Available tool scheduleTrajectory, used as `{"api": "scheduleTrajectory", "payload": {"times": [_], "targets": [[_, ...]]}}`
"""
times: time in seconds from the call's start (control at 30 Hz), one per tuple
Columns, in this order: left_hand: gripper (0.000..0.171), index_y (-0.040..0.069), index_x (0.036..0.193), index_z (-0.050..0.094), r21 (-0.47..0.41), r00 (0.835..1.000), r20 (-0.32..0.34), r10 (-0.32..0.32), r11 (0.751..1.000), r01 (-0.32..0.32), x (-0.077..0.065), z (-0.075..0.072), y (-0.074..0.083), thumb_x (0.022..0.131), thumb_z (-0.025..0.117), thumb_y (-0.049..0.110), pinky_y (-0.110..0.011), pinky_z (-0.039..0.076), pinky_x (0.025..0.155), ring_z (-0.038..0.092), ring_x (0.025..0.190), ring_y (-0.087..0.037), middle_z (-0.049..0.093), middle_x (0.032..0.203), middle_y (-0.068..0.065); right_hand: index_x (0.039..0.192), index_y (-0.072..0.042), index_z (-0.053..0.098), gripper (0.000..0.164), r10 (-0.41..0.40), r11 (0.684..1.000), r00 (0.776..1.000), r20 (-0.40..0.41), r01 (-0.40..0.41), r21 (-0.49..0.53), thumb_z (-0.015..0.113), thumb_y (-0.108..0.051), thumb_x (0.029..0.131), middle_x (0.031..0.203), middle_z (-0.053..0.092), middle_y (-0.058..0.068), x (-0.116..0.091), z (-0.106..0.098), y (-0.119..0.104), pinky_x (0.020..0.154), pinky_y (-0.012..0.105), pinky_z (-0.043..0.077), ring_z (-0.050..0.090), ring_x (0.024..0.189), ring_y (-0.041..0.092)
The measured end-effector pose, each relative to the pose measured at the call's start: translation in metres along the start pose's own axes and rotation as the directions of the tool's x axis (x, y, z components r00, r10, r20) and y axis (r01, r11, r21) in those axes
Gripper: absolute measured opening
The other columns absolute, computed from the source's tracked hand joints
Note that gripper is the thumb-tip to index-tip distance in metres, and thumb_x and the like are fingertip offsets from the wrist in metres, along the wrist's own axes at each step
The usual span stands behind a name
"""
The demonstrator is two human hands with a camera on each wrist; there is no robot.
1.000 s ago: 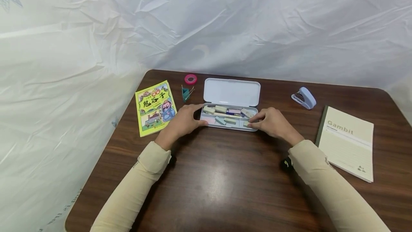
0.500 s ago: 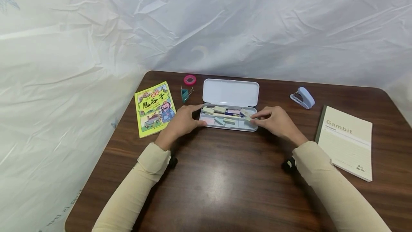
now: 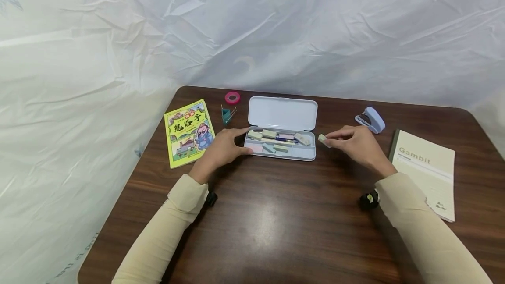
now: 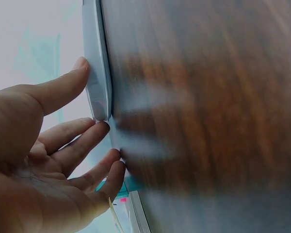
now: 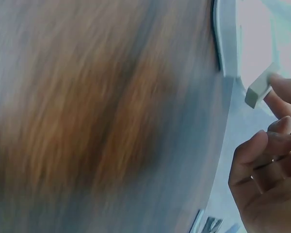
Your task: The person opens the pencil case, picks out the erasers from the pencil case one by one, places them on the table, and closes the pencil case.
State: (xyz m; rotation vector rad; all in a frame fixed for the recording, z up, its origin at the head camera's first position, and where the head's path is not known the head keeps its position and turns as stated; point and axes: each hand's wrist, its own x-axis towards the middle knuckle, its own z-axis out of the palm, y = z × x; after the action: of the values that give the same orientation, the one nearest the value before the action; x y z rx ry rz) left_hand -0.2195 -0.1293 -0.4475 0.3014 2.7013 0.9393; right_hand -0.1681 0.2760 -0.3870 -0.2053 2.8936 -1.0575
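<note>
A pale pencil case (image 3: 282,113) stands with its lid raised, several eraser-like blocks and some pens in its compartments. My left hand (image 3: 222,146) holds the case's left end, thumb at the front edge and forefinger by the back corner. In the left wrist view, the thumb lies against the case wall (image 4: 98,63) and the other fingers spread past its corner. Just right of the case, my right hand (image 3: 357,146) pinches a small whitish-green eraser (image 3: 324,140) between thumb and forefinger. The right wrist view shows this eraser (image 5: 259,87) as a rectangular block held at the fingertips.
At the left are a yellow comic-style book (image 3: 190,133), a teal binder clip (image 3: 226,116) and a pink tape roll (image 3: 232,97). A lilac stapler (image 3: 372,120) and a Gambit notebook (image 3: 424,174) lie at the right. White sheeting (image 3: 276,34) hangs behind the table.
My right hand has lifted the eraser out of the case's front right compartment and carried it right, past the case's end. The left hand stays on the case.
</note>
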Motion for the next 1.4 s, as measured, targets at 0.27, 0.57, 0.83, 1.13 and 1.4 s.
{"api": "scheduleTrajectory", "payload": {"times": [0.27, 0.57, 0.83, 1.13, 1.4], "targets": [[0.079, 0.035, 0.170, 0.057, -0.020, 1.000, 0.000, -0.007, 1.000, 0.007, -0.004, -0.003, 0.006, 0.099, 0.091, 0.046, -0.060, 0.041, 0.138, 0.049, 0.164, -0.034, 0.059, 0.174, -0.008, 0.121, -0.008, 0.090, 0.033, 0.031, 0.996, 0.999, 0.017, -0.029, -0.085, 0.084, -0.036, 0.106, 0.121, 0.085, 0.019, 0.010, -0.009, 0.016, 0.081, 0.028, 0.055, 0.074, 0.104, 0.026], [0.080, 0.033, 0.170, 0.057, -0.046, 1.000, 0.009, -0.010, 0.999, 0.011, -0.011, -0.007, 0.013, 0.098, 0.092, 0.045, -0.060, 0.037, 0.140, 0.046, 0.168, -0.033, 0.056, 0.176, -0.009, 0.120, -0.001, 0.089, 0.024, 0.018, 0.989, 0.999, 0.044, -0.011, -0.147, 0.082, -0.020, 0.107, 0.099, 0.079, 0.015, 0.023, -0.009, 0.026, 0.070, 0.029, 0.047, 0.061, 0.085, 0.022], [0.081, 0.033, 0.170, 0.056, -0.039, 1.000, 0.016, -0.009, 0.999, 0.010, -0.011, -0.007, 0.011, 0.098, 0.092, 0.046, -0.062, 0.036, 0.140, 0.045, 0.168, -0.034, 0.056, 0.176, -0.009, 0.121, 0.001, 0.088, 0.025, 0.016, 0.990, 0.998, 0.059, -0.008, -0.144, 0.082, -0.019, 0.107, 0.100, 0.081, 0.019, 0.027, -0.009, 0.031, 0.068, 0.030, 0.046, 0.061, 0.084, 0.023], [0.080, 0.031, 0.171, 0.055, -0.029, 1.000, 0.008, 0.003, 1.000, -0.003, -0.016, -0.011, 0.014, 0.101, 0.090, 0.044, -0.063, 0.038, 0.139, 0.044, 0.169, -0.035, 0.056, 0.177, -0.010, 0.125, -0.001, 0.088, 0.026, 0.069, 0.991, 0.995, 0.076, -0.059, -0.118, 0.080, -0.020, 0.109, 0.130, 0.082, 0.031, 0.026, -0.007, 0.030, 0.082, 0.032, 0.053, 0.075, 0.113, 0.039], [0.076, 0.023, 0.173, 0.053, -0.044, 0.999, 0.032, -0.002, 0.999, 0.003, -0.032, -0.020, 0.039, 0.105, 0.086, 0.033, -0.064, 0.036, 0.140, 0.043, 0.170, -0.039, 0.053, 0.178, -0.017, 0.127, -0.004, 0.088, 0.027, 0.090, 0.991, 0.993, 0.075, -0.082, -0.107, 0.080, -0.022, 0.109, 0.133, 0.081, 0.030, 0.024, -0.007, 0.035, 0.088, 0.033, 0.056, 0.076, 0.122, 0.042]]}}
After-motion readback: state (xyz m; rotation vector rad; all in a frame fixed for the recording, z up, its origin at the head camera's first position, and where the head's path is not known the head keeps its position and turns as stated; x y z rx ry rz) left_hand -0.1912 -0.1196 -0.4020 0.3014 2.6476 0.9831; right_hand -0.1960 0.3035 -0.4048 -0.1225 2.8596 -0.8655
